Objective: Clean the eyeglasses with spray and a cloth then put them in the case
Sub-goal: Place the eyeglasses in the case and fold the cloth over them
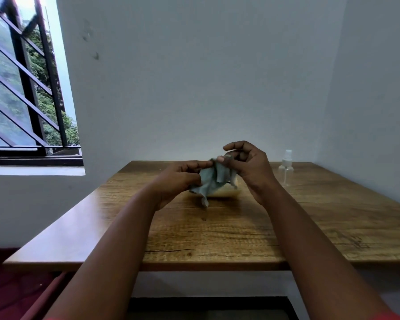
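The eyeglasses cannot be made out: they are hidden in the crumpled cloth (pixel 211 179), so which way they point and how their long axis runs cannot be told. The cloth is grey-green, bunched between both hands above the middle of the wooden table (pixel 217 227), with a loose corner hanging toward 6 o'clock.

The left hand (pixel 178 179) is curled, thumb and fingers pinched on the cloth's left side at about 9 o'clock of the bundle. The right hand (pixel 247 167) sits at about 2 o'clock of it, thumb and middle fingers closed on the cloth's top edge, the forefinger arched free above. Both hands are raised off the tabletop.

A pale flat thing (pixel 222 192), perhaps the case, lies on the table just under and behind the cloth; most of it is covered. A clear spray bottle (pixel 286 168) stands upright at 3 o'clock of the hands, apart from them, near the table's far right edge.
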